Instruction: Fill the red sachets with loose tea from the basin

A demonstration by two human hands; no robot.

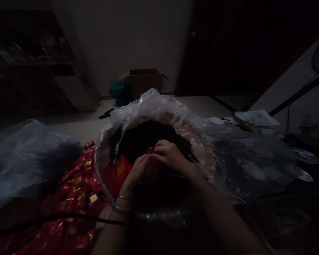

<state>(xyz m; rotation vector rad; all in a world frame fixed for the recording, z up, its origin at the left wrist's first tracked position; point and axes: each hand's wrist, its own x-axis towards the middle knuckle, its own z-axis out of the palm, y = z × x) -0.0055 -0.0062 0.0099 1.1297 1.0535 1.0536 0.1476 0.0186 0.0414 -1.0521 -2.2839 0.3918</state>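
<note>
In the dim head view, my left hand and my right hand meet over a wide round container lined with clear plastic. Between them both sets of fingers pinch a small red packet, only part of which shows. A dark, loose, leafy heap, which looks like dried tea leaves, fills the container behind my hands. Beside my left wrist, flat red packets with a gold mark lie inside the container's left edge. Shadow hides what is under my palms.
Many red and gold packets are heaped on the left, next to a crumpled clear plastic bag. More clear plastic spreads on the right. An open cardboard box and a teal bundle stand by the wall. A dark cord crosses lower left.
</note>
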